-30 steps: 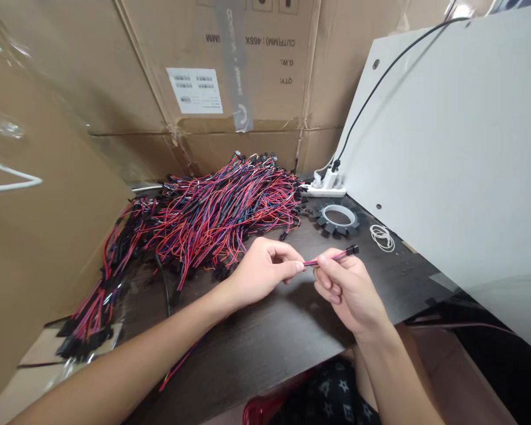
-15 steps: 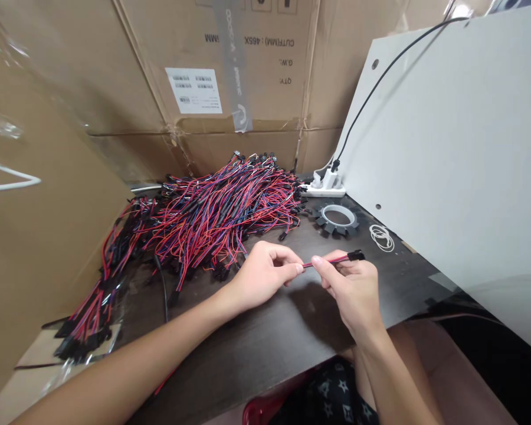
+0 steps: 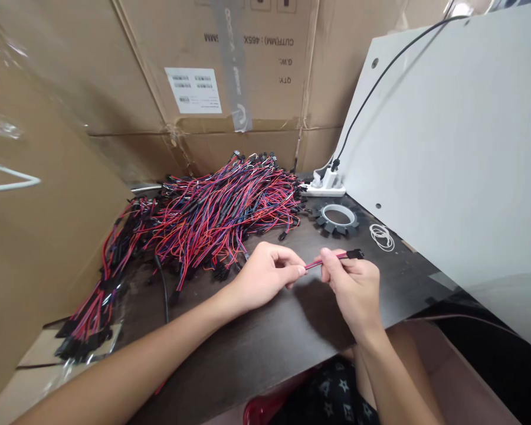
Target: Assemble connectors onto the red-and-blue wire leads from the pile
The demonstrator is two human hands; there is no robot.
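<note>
Both hands hold one short red wire lead (image 3: 336,257) with a black plug at its right end, just above the dark table (image 3: 269,342). My left hand (image 3: 265,274) pinches the lead's left end between thumb and forefinger. My right hand (image 3: 351,286) is closed round its middle, and the black plug sticks out past the fingers. A big heap of red, blue and black wire leads (image 3: 216,212) lies right behind my left hand.
A bundle of leads (image 3: 92,319) lies at the table's left edge. A black toothed ring (image 3: 336,217), white rubber bands (image 3: 383,236) and a white power strip (image 3: 325,188) sit at the back right. Cardboard boxes (image 3: 230,77) stand behind, a grey panel (image 3: 460,153) to the right.
My right hand has shifted slightly right and turned, so the lead's plug end now points more to the right. My left hand has barely moved.
</note>
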